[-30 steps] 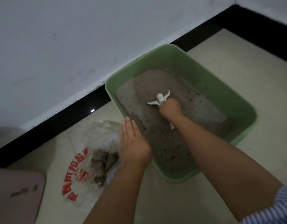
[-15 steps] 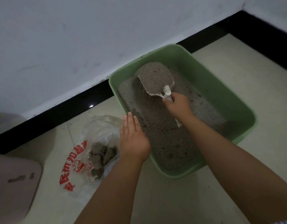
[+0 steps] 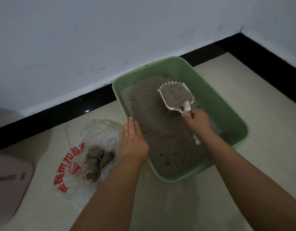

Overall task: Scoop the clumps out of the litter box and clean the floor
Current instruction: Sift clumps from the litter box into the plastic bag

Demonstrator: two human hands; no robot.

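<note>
- The right hand point(image 3: 196, 121) is clenched round the handle of the white scoop point(image 3: 177, 97), holding its slotted bowl level above the far part of the litter bed, heaped with loose grey litter; held flat like that, the fine grains can sift down through the slots, I judge, and leave any clump behind.
- The left hand point(image 3: 132, 140) lies flat with fingers straight, pressing on the near-left rim of the green litter box point(image 3: 227, 114); it grasps nothing, and its likely purpose is to keep the box from sliding while the scoop works.
- The litter point(image 3: 160, 134) fills the box unevenly: deep toward the left side, thin toward the right, where bare green floor of the box shows near the right wall.
- A thin plastic bag point(image 3: 94, 134) with red print lies open on the floor just left of the box, with 1 pile of grey clumps point(image 3: 98, 159) already on it; kept that close, each scoopful needs only a short swing.
- So scooping looks well along; cleaning the floor appears not yet begun.
- The floor point(image 3: 243, 180) is pale glossy tile, with a few dark specks near the box's near corner.
- A black skirting point(image 3: 44, 117) runs under the white wall point(image 3: 94, 39), turning at a corner far right; the box sits close against it.
- A pinkish rounded object point(image 3: 9, 184) rests at the left edge; I cannot tell what it is.
</note>
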